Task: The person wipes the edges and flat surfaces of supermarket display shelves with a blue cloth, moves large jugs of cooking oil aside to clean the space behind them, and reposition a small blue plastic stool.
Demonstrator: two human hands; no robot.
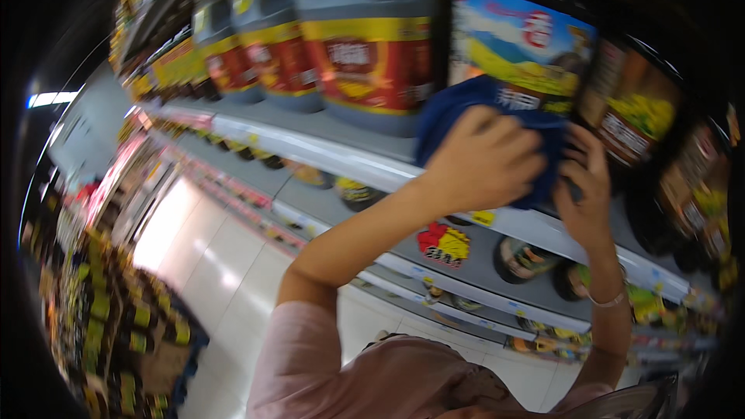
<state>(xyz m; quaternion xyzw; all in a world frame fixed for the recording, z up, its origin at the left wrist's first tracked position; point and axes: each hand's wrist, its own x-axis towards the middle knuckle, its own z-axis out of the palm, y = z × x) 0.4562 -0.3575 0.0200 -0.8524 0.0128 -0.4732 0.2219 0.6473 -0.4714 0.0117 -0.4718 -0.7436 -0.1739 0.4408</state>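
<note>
At the right of centre, my left hand (489,157) grips a dark blue cloth (454,110), its fingers bunched in the folds. The cloth lies against the lower front of a large dark jug with a landscape label (524,41) on the upper shelf. My right hand (585,186), with a bracelet at the wrist, is at the cloth's right edge, fingers curled; whether they grip the cloth is unclear. Directly left of the cloth stands a big handled jug with a red and yellow label (366,64). Another dark jug (631,99) stands to the right.
Smaller jugs (224,58) continue leftward along the shelf. The white shelf edge (349,160) runs below my arms. Lower shelves hold bottles (524,259), and a red and yellow price sign (443,244) hangs there. Stacked goods (116,326) stand on a blue pallet across the tiled aisle (227,279).
</note>
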